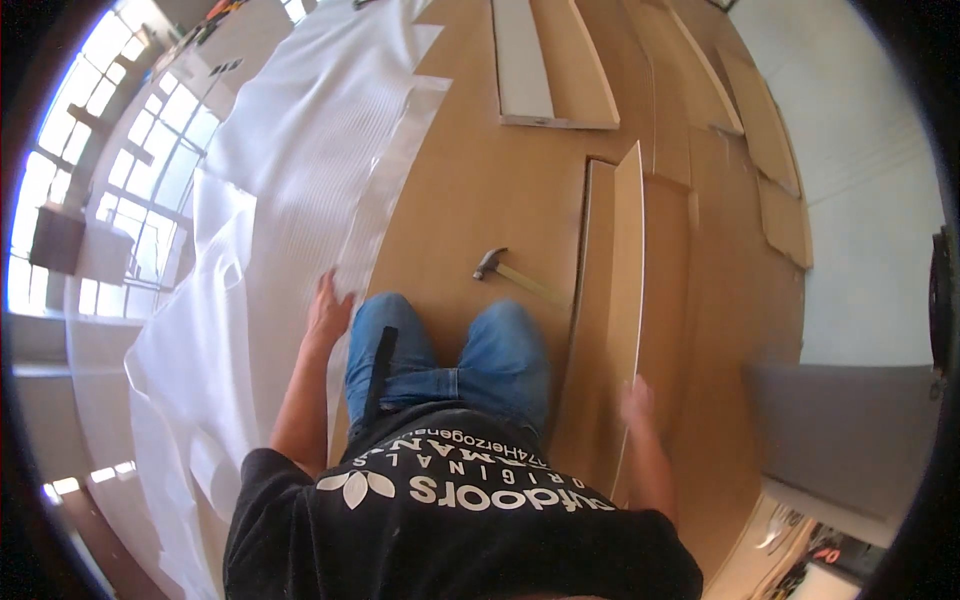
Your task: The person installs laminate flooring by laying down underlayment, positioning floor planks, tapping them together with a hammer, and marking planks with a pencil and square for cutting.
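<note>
A person kneels on a part-laid wooden floor [500,190], in blue jeans and a black shirt, seen from above. The right hand [635,400], blurred at lower right of centre, meets the near end of a long laminate plank [628,260] tilted up on its long edge and running toward the upper middle of the frame; whether the grip is closed round the plank's edge or only pressed against it cannot be told. The left hand [328,312], left of centre, lies flat and released, fingers spread on the white foam underlay [270,200] where it meets the boards. The plank looks stiff, thin and smooth-faced, light enough for one hand yet long enough to flex and swing; its tongue-and-groove edges likely chip, so a hold along the long edge near the middle would seem steadier. The underlay is soft, ribbed and creased, probably slippery. A hammer [503,268] with a pale handle lies on the boards just beyond the knees. More planks [560,60] rest at top.
</note>
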### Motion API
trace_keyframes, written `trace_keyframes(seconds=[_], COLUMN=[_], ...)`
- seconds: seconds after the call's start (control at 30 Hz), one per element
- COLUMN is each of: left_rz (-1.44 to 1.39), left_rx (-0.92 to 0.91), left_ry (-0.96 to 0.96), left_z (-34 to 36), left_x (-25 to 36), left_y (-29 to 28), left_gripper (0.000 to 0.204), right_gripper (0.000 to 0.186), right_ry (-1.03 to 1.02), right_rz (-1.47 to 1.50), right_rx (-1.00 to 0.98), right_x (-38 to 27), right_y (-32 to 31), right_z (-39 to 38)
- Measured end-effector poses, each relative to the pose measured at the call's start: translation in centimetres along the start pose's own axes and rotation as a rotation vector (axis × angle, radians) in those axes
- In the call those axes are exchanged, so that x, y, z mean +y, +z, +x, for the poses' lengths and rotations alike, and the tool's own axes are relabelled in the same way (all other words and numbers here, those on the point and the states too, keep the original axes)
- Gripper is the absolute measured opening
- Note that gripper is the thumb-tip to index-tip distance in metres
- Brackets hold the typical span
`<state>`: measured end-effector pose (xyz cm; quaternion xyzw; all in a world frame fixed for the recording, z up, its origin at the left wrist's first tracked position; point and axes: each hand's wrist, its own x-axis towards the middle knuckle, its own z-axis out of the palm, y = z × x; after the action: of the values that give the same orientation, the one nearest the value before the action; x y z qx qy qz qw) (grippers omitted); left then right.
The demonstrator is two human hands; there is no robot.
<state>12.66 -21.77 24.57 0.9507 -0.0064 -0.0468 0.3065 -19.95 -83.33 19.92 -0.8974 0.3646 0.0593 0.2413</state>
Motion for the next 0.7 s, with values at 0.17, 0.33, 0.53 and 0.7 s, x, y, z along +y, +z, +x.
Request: trace_keyframes(seconds=[0.17, 0.33, 0.53, 0.7], left_rz=[0.177, 0.302, 0.597, 0.363], left_rx=[-0.026, -0.127, -0.555, -0.569], left_ry=[0.734, 1.301, 1.019, 0.353], left_z=[1.4, 3.8, 2.6, -1.1], left_x=[22.5, 31.2, 25.1, 11.8], left_y=[-3.1, -5.3, -13.0, -14.7], left_gripper=[0.072, 0.089, 0.057, 0.06], right_gripper=[0.028, 0.03, 0.028, 0.017], right_ry=[-0.265, -0.451, -0.689, -1.153], right_rz=[0.093, 0.1, -0.027, 0.002], right_rx=[-0.207, -0.486, -0.837, -0.562], right_x=[-10.7, -20.3, -30.7, -40.4], right_y=[-9.9, -16.1, -16.3, -9.2], right_z=[-5.6, -7.9, -4.4, 2.7])
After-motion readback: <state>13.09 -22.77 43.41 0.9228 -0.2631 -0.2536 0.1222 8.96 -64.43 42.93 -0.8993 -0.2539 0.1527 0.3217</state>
